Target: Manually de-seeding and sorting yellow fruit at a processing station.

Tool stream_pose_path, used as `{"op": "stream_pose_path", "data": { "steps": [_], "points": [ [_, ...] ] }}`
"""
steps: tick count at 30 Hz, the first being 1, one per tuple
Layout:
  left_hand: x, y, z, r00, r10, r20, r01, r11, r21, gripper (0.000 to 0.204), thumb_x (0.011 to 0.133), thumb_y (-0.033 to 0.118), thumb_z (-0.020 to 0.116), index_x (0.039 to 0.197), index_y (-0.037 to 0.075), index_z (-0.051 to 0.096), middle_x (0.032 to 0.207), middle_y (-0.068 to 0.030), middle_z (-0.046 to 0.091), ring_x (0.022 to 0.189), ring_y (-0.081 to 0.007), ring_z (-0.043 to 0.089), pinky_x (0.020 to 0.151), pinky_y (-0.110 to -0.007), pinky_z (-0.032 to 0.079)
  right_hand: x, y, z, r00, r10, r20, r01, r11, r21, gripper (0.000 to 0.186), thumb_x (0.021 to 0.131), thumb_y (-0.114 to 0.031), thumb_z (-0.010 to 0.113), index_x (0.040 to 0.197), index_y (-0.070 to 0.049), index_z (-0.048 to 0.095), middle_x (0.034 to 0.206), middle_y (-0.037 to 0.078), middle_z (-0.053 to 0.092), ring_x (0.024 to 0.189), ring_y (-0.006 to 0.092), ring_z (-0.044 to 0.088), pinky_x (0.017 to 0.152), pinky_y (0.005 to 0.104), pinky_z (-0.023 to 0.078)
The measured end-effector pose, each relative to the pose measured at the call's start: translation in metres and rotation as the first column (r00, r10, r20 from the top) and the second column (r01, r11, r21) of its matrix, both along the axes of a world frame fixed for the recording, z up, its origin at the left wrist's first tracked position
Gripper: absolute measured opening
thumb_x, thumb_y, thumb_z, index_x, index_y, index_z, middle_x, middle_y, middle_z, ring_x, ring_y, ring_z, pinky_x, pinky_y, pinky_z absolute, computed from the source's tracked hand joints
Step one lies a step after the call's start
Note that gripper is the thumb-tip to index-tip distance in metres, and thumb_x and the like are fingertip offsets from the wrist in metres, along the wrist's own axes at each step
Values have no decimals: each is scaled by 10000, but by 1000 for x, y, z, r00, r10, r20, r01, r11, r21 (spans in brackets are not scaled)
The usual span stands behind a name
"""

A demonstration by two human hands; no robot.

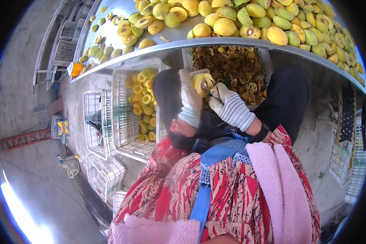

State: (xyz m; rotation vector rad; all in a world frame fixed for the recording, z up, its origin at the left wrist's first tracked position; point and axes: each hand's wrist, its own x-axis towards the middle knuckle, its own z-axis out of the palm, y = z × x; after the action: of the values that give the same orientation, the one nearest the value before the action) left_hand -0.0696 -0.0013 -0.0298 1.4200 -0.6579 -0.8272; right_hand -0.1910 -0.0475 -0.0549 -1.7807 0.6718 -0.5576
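My left hand [189, 97], in a pale knit glove, holds a cut yellow fruit [201, 83] above my lap. My right hand [227, 103], in a striped knit glove, grips a small metal tool [209, 90] whose working end is against the fruit; the tip's exact shape is hidden. Behind my hands a crate [266, 61] holds many brownish fruit pits and scraps [240, 61]. Left of my knee stands a white crate [120, 134] of hollowed yellow fruit pieces [146, 101].
A metal sorting table [171, 44] heaped with halved yellow-green fruit [293, 32] spans the top. Empty white crates [105, 171] stand at lower left, more crates [340, 154] at right. A coiled hose [71, 166] lies on the concrete floor [44, 179].
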Motion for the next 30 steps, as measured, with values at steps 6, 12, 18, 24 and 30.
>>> {"op": "stream_pose_path", "data": {
  "steps": [6, 12, 18, 24, 30],
  "points": [
    [-9, -2, -4, 975, 60, -214, -83, 992, -99, 721, 934, 602, 257, 1033, -42, 566, 890, -122, 609, 805, -196, 585, 768, -300, 488, 3, 0, -16, 995, 67, -73, -69, 997, -27, 259, 844, -207, 569, 1002, -14, 500, 793, 250, 586, 744, 407, 591, 640, 407, 479],
    [-13, -10, 10, 850, 171, -498, -212, 977, -27, 685, 913, 601, 344, 976, -42, 571, 882, -155, 607, 791, -239, 599, 745, -343, 506, 9, 2, 4, 991, 24, 130, -83, 879, 470, 231, 943, -230, 489, 1026, -18, 531, 869, 138, 627, 763, 214, 587, 703, 314, 468],
    [-5, -6, 3, 863, 100, -495, -128, 991, -24, 543, 920, 471, 439, 907, -42, 617, 866, -145, 626, 785, -223, 602, 745, -322, 495, 3, 0, 15, 991, 133, -27, -120, 950, 288, 286, 963, -279, 457, 1017, -12, 543, 890, 139, 627, 798, 203, 588, 728, 306, 468],
    [-12, -13, -2, 934, 220, -280, -234, 972, -15, 410, 903, 366, 545, 887, -36, 625, 874, -137, 635, 770, -203, 606, 711, -318, 492, 8, -4, -23, 985, 120, -126, -111, 991, 74, 330, 939, -310, 469, 999, 6, 544, 856, 223, 610, 816, 339, 612, 723, 361, 489],
    [16, -22, -16, 719, 48, -693, 14, 996, 83, 474, 934, 433, 462, 953, -24, 585, 873, -171, 611, 776, -304, 606, 699, -390, 518, 2, -9, 0, 989, 120, -87, -104, 980, 170, 303, 931, -272, 495, 1030, 11, 541, 871, 202, 616, 805, 315, 610, 731, 349, 490]
  ]
}}
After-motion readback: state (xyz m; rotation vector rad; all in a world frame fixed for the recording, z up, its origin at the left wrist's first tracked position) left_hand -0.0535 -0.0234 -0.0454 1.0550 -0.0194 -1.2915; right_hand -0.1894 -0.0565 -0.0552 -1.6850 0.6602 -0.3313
